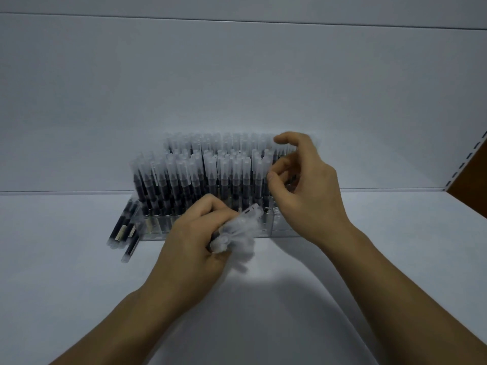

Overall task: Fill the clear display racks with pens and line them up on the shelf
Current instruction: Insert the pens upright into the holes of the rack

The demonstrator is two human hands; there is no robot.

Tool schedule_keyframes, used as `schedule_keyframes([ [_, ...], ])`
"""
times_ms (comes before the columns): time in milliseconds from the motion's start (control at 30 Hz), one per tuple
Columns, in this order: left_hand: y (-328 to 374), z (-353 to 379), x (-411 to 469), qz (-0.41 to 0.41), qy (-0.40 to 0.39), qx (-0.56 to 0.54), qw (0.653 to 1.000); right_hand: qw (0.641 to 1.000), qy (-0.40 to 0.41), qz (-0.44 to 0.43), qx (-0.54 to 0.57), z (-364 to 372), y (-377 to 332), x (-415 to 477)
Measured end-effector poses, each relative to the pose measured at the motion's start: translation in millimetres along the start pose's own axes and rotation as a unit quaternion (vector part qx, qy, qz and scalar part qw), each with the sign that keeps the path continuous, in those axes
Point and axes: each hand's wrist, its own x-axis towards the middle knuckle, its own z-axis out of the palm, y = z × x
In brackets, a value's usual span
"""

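From the head camera I see the white shelf (79, 272) filling the lower half of the frame, with a plain back panel (237, 75) above it. At centre frame, against that panel, stands the clear display rack (158, 229), packed with upright pens (210, 172): dark barrels under frosted caps, in stepped rows that rise towards the back. Just left of the rack, a few loose pens (123, 230) lie flat on the shelf, touching its left end. My left hand (195, 233) sits low at centre, in front of the rack, with its fingers wrapped round a bundle of pens (237, 230); the frosted caps fan out to the right of the fist and are blurred. My right hand (305, 191) is up at the rack's right end, fingers curled and the index finger lifted above the back row. Its thumb and a fingertip lie right against the cap of the end pen (265, 164) in the front row, but I cannot tell whether they pinch it or only touch it. A slotted upright (469, 156) shows at the right edge of the frame.
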Motion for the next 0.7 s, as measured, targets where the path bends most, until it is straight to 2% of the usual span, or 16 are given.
schedule_keyframes([
  [100, 12.5, -4.0, 4.3, -0.12, 0.016, -0.183, 0.976, 0.998, 0.047, -0.022, 0.02, 0.1, -8.8, -1.2],
  [200, 18.0, -8.1, 7.7, -0.168, 0.029, -0.28, 0.945, 0.993, 0.012, -0.023, 0.114, 1.2, -16.4, -2.7],
  [400, 14.2, -10.9, 10.5, -0.176, 0.07, -0.32, 0.928, 0.972, -0.102, 0.026, 0.209, 9.1, -19.4, -7.8],
  [600, 16.5, -11.0, 9.4, -0.154, 0.082, -0.32, 0.931, 0.953, -0.137, 0.062, 0.262, 6.4, -19.4, -5.3],
  [700, 18.4, -10.4, 9.8, -0.141, 0.107, -0.31, 0.934, 0.949, -0.128, 0.074, 0.28, 6.1, -23.3, -4.9],
])
